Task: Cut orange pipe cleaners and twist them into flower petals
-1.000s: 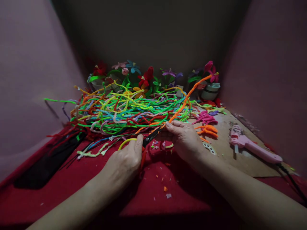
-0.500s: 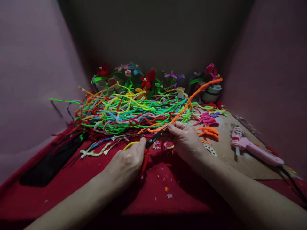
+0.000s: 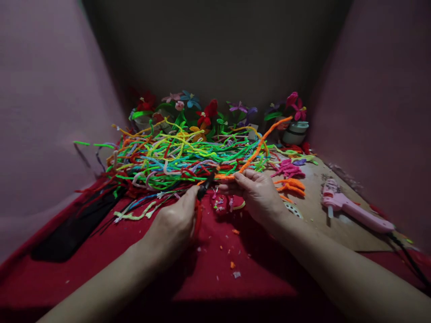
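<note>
My left hand (image 3: 177,220) is wrapped round a cutting tool with red handles (image 3: 198,220) and dark jaws, which look like pliers or scissors. The dark jaws point up and to the right, near the left end of an orange pipe cleaner (image 3: 253,154). Between the thumb and fingers of my right hand (image 3: 254,190) the pipe cleaner is pinched, and its long free part rises to the upper right. Orange fluff shows beside the jaw tips; whether they touch the stem I cannot tell.
A heap of coloured pipe cleaners (image 3: 188,152) spreads behind my hands, with fuzzy flowers (image 3: 207,112) at the back. A pink glue gun (image 3: 357,211) lies on a brown board (image 3: 340,240) at right. A black flat object (image 3: 70,229) lies left. Scraps dot the red cloth (image 3: 232,287).
The tool's jaws have moved left and tilted more upright, away from my right fingertips. The orange pipe cleaner's free end has dropped slightly and shifted left.
</note>
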Action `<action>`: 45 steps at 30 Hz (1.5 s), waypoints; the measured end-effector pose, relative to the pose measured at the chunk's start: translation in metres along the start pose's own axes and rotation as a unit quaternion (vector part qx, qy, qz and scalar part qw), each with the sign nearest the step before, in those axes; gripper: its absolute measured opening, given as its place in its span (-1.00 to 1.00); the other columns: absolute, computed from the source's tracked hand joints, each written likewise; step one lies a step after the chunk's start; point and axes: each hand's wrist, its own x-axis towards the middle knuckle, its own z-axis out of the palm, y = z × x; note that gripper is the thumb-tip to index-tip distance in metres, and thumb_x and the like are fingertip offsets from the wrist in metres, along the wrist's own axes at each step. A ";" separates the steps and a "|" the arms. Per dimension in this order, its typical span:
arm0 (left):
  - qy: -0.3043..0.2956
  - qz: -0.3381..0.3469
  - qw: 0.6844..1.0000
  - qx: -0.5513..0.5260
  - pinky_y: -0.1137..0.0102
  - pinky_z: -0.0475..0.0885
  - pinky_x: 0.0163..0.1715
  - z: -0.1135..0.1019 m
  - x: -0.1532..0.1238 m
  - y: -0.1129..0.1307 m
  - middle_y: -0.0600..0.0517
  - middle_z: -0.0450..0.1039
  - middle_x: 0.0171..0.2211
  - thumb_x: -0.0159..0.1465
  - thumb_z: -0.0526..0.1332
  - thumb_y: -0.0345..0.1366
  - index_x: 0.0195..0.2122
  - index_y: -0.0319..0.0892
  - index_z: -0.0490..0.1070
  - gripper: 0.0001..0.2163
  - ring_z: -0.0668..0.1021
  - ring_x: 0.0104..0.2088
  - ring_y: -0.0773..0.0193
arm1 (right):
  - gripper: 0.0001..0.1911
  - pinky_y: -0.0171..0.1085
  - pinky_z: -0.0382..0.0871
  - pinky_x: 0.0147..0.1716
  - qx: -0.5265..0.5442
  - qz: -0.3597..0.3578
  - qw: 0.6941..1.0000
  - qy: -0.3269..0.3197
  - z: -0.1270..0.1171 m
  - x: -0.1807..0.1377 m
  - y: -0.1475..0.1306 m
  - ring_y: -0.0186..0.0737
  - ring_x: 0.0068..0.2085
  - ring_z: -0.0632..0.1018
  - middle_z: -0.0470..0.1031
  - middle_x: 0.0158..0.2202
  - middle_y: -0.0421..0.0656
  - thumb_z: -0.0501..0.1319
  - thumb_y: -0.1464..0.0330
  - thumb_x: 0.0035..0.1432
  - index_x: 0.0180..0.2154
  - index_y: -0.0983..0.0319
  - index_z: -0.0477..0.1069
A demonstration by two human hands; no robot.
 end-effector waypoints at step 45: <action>-0.009 -0.308 0.670 -0.675 0.59 0.34 -0.47 -0.025 0.035 0.024 0.15 0.38 -0.49 -0.04 0.34 -0.40 -0.14 -0.21 0.31 -0.59 0.43 -0.50 0.48 | -0.93 -0.38 0.37 -0.54 -0.015 0.059 0.995 -0.074 0.011 -0.015 0.001 -0.40 -0.57 0.44 0.44 -0.58 -0.23 0.29 0.46 -0.13 -0.49 0.30 0.41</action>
